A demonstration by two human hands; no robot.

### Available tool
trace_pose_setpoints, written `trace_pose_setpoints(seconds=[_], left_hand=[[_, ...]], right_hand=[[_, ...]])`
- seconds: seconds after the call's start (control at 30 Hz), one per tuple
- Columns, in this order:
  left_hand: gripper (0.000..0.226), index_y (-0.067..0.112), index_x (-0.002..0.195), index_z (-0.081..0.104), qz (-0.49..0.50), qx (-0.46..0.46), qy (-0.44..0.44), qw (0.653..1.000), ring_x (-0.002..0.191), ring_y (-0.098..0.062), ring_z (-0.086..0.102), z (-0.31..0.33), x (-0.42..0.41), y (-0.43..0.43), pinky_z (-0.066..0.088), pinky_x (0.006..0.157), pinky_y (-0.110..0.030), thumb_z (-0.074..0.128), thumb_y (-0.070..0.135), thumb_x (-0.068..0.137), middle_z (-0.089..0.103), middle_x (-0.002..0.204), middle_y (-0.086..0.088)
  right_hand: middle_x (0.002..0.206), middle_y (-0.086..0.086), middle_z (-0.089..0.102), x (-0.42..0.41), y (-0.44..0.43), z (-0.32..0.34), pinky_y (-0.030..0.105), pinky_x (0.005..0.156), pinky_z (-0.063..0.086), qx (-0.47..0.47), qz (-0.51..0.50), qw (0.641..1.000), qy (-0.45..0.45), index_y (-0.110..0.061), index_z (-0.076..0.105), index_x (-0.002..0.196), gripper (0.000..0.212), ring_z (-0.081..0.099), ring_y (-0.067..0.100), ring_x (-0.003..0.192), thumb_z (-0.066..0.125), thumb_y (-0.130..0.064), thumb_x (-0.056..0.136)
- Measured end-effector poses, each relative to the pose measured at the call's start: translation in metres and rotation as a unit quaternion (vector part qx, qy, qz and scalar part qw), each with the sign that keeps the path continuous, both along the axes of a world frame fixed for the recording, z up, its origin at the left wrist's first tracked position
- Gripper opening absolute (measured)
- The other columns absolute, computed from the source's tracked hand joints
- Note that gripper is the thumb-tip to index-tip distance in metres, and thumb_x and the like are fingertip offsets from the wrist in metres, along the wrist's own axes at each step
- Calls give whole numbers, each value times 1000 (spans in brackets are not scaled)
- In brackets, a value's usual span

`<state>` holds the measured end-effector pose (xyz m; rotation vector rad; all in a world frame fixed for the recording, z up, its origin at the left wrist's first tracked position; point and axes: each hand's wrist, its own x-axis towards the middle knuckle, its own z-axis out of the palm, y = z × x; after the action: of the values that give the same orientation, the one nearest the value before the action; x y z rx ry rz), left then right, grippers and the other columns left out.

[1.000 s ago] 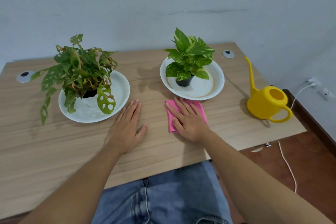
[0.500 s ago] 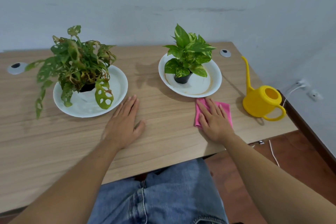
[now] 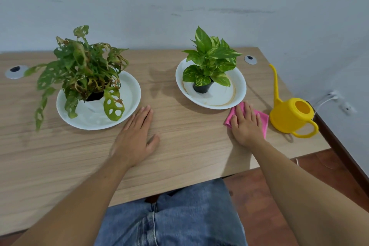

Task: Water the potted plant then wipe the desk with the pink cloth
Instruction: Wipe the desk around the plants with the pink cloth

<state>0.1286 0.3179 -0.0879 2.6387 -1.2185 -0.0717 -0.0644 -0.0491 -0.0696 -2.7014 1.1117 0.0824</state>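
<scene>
Seen from the head camera, our right hand [image 3: 246, 124] presses the pink cloth [image 3: 263, 121] flat on the bench [image 3: 189, 146] near its right edge, fingers [image 3: 240, 113] together and extended, not clamped, the better to drag it in a wipe. Our left hand [image 3: 137, 136] lies palm-down mid-bench, fingers loosely together on bare wood, apparently as a brace. We count two potted plants: the small potted plant [image 3: 209, 66] in its stained white dish [image 3: 237, 88] just behind the cloth, the large holey-leaved plant [image 3: 83, 70] toward the left. One yellow watering can [image 3: 291, 116] stands upright beside the cloth, seemingly set aside.
</scene>
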Motion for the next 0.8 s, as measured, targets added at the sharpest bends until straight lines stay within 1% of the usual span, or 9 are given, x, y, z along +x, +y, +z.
trace_pose_setpoints(seconds=[0.13, 0.27, 0.47, 0.57, 0.67, 0.8], left_hand=[[88, 16, 178, 7, 2, 0, 2, 1000, 172, -12, -5, 1, 0, 0, 8, 140, -41, 30, 63, 106, 0, 187, 3], [88, 16, 178, 10, 4, -5, 0, 1000, 172, -12, -3, 0, 1, 0, 10, 140, -42, 32, 63, 106, 3, 187, 3], [90, 15, 177, 15, 11, -11, 4, 1000, 172, -13, 2, 4, 0, -2, 12, 140, -43, 35, 62, 104, 7, 187, 2], [89, 14, 177, 15, 11, -5, 4, 1000, 172, -14, 2, 5, -2, -2, 12, 140, -44, 34, 62, 104, 7, 187, 1], [89, 15, 177, 13, 4, -4, 4, 1000, 172, -13, -1, 6, -2, -1, 9, 140, -43, 32, 63, 105, 5, 187, 1], [88, 15, 177, 13, 3, -5, 5, 1000, 172, -13, -2, 6, -3, -1, 6, 140, -41, 32, 63, 106, 6, 187, 2]], right_hand=[[182, 0, -8, 14, -26, 6, 50, 134, -4, 19, -50, 999, 5, -37, -3, 173, 68, -8, 19, 168, 12, -54, 109], [182, 2, -8, 19, -29, 10, 50, 134, -5, 27, -56, 998, 8, -35, -3, 174, 67, -8, 20, 168, 13, -51, 110], [182, -2, -10, 1, -4, -2, 48, 135, -3, -19, -3, 1000, 2, -32, 0, 174, 65, -11, 15, 167, 10, -49, 112], [182, -3, -10, -3, 13, -3, 48, 135, -4, -16, 19, 1000, 1, -33, 0, 174, 65, -11, 15, 167, 9, -50, 112], [182, -3, -8, -6, 32, 0, 47, 135, -5, -13, 35, 999, -2, -34, 0, 174, 65, -11, 14, 167, 10, -49, 112], [182, -4, -8, -11, 65, 2, 48, 135, -4, -12, 84, 996, -15, -36, -1, 174, 65, -13, 13, 167, 7, -51, 111]])
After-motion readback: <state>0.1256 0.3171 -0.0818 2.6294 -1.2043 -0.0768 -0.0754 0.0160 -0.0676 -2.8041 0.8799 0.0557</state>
